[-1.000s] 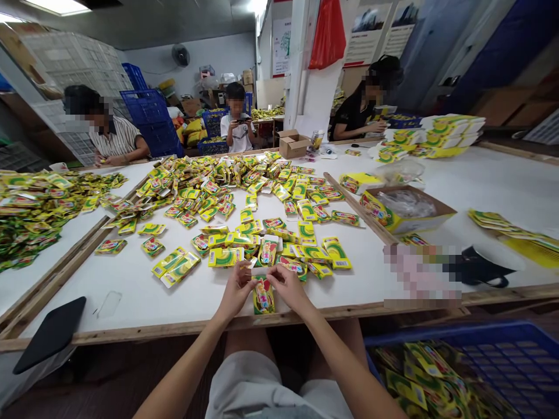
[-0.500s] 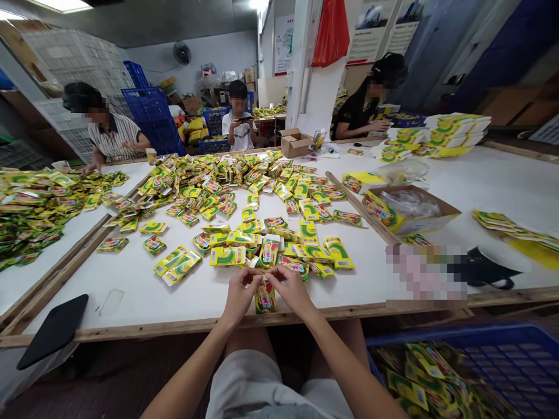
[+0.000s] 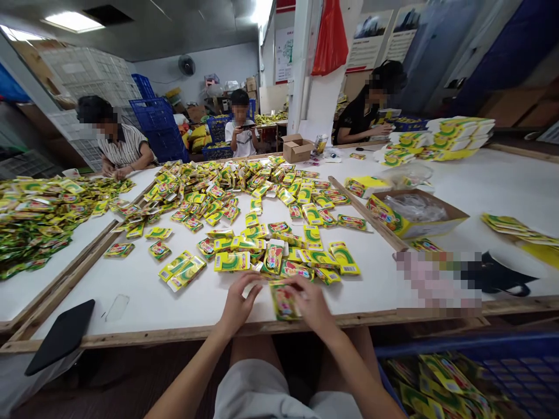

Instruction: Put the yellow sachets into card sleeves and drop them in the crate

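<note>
My right hand grips a yellow-green packet near the front edge of the white table; the hand and packet are smeared by motion. Beside it, my left hand rests on the table with its fingers curled, nothing visible in them. Just beyond both hands lies a loose cluster of the same packets, spreading into a big heap further back.
A blue crate with packets stands low at my right. An open cardboard box and a wooden strip lie on the right. A black phone sits at the left edge. Three other people sit at the far side.
Both hands held the packet upright together; now the left hand has let go and the right hand moves the packet rightward. The view has shifted slightly.
</note>
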Tool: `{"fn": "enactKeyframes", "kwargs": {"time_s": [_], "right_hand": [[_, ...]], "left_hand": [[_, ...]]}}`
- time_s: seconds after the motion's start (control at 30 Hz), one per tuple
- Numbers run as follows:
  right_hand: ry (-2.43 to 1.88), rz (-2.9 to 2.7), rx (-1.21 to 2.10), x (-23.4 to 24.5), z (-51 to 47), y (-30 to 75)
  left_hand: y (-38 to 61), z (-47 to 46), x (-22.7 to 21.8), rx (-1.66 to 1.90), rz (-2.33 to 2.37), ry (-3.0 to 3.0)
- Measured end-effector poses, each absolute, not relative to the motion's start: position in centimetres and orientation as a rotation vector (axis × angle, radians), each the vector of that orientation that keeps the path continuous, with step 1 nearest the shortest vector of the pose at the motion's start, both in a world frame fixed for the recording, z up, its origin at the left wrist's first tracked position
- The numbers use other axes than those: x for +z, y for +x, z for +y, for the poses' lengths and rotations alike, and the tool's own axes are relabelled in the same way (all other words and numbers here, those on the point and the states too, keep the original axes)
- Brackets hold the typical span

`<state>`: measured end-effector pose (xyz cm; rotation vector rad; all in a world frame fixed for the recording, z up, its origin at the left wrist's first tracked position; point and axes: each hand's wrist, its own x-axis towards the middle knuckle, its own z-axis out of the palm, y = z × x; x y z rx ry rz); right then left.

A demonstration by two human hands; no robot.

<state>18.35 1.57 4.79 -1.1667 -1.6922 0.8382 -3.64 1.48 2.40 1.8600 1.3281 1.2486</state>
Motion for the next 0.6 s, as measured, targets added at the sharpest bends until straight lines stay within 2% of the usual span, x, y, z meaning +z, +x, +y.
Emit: {"fn": "enactKeyframes", "kwargs": {"time_s": [0.13, 0.23, 0.4, 0.5, 0.6], "right_hand": [[-1.491, -1.830, 0.693, 8.2, -0.6, 27.6], [-1.605, -1.831, 0.646, 9.5, -2.1, 31.2], [-1.408, -1.626, 0.762, 7.5, -2.1, 23.8], [-1.151, -1.514, 0.953, 4.8, -0.6, 17.4], [-1.023, -1.405, 1.044, 2.4, 0.6, 14.0]], "left_hand": [[-8.7, 4.7, 3.1, 1.126, 1.677, 2.211], [-11.4, 6.4, 3.5, 1.044, 1.688, 2.184], [-7.9, 3.9, 4.2, 1.391, 1.290, 1.501], [-3.6, 1.1, 3.5, 1.328, 0.994, 1.204], [-1.0, -0.5, 2.3, 1.260, 0.948, 1.100]]}}
